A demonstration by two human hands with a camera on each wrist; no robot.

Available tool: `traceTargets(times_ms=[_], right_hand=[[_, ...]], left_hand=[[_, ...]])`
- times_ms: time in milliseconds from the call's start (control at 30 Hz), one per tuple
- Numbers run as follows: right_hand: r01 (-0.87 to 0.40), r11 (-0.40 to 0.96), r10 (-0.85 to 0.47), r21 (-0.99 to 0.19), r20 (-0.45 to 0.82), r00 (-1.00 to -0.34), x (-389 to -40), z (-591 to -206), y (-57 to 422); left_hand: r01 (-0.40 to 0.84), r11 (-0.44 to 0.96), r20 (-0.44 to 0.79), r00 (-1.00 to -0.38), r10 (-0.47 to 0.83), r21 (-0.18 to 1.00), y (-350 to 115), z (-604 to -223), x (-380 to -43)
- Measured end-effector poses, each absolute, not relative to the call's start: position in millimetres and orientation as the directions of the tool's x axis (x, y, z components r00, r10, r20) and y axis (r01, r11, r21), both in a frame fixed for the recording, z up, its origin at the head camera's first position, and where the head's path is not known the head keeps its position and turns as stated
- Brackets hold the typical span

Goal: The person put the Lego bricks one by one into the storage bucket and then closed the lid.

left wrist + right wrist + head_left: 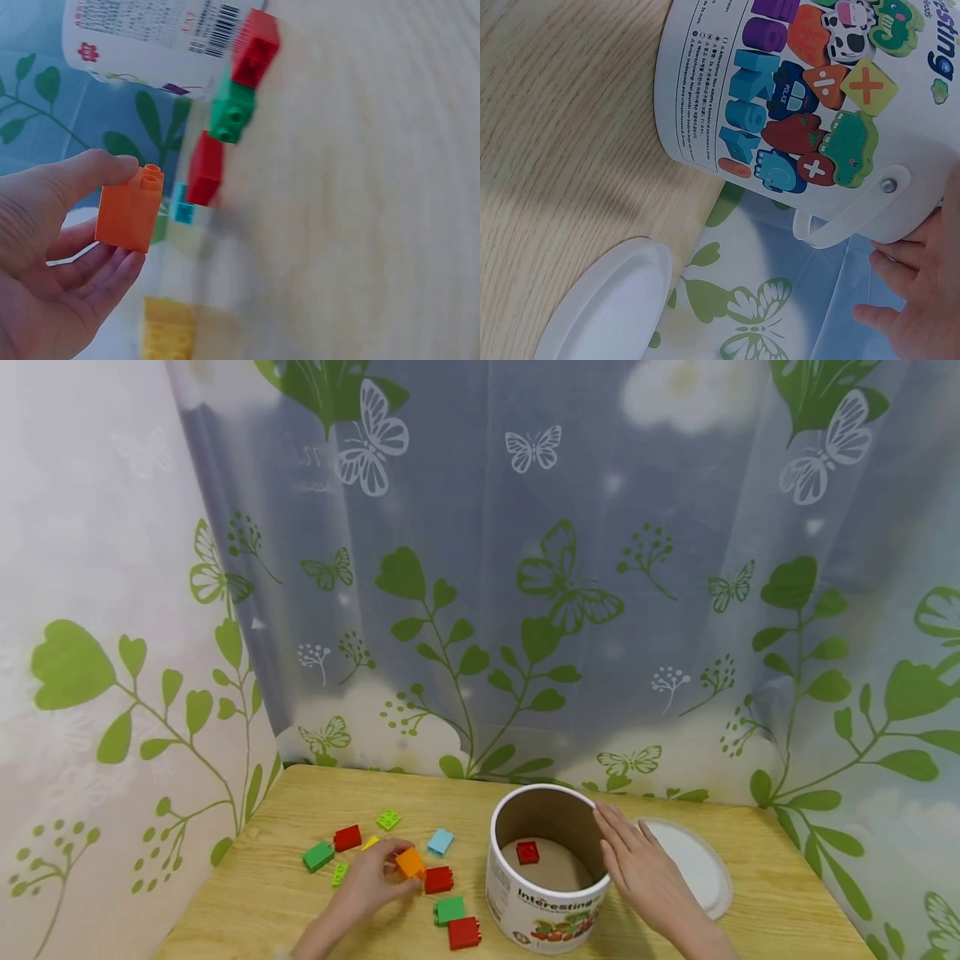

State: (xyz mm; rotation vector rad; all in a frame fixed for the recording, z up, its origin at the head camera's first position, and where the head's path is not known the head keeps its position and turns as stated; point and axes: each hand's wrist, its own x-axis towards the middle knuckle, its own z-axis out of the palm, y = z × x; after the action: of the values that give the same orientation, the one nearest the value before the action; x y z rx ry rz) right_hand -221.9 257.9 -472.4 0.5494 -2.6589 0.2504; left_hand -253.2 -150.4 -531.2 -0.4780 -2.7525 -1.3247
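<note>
Just right of the middle of the worktop (243, 910), a white bucket (501, 893) stands upright with its top open and a small red brick (528, 852) lying on its floor. The right hand (651, 870) rests against the right side of the rim, fingers straight and its grip holding nothing; below it, a white handle (862, 214) hangs on the bucket's side. Beyond that hand lies a white lid (697, 864), with a strip of bare wood between it and the right edge.

Left of the bucket, the left hand's (367, 881) grip pinches an orange brick (410, 862) between thumb and fingers, off the worktop, with a gap between brick and bucket. Along that gap sit a red block (438, 880), a green block (450, 908) and, closest to the front, another red block (464, 933). A light blue brick (441, 842) lies farther back. Toward the left edge, a green brick (318, 857) sits just beside a red one (347, 837); a lime brick (388, 819) lies nearer the back edge. The left hand partly hides a yellow brick (371, 842).
</note>
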Motion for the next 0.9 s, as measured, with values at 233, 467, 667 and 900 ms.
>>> traceTargets(times_ms=[233, 467, 667, 900], right_hand=[[-0.410, 0.908, -0.341, -0.088, 0.418, -0.842, -222.2, -471.7, 257.9], [-0.411, 0.907, -0.339, -0.090, 0.420, -0.842, -221.7, -471.3, 257.4], [-0.414, 0.906, -0.341, -0.094, 0.417, -0.842, -221.4, -470.8, 257.1], [-0.414, 0.906, -0.343, -0.088, 0.422, -0.840, -222.5, -472.2, 257.6]], left_hand=[[0.331, 0.577, 0.207, -0.940, 0.272, 0.746, -145.8, -506.2, -256.7], [0.351, 0.575, 0.218, -0.932, 0.288, 0.739, -140.2, -483.9, -259.3], [0.374, 0.586, 0.239, -0.924, 0.297, 0.718, -135.3, -471.3, -261.5], [0.403, 0.614, 0.262, -0.914, 0.311, 0.678, -127.6, -460.7, -265.7]])
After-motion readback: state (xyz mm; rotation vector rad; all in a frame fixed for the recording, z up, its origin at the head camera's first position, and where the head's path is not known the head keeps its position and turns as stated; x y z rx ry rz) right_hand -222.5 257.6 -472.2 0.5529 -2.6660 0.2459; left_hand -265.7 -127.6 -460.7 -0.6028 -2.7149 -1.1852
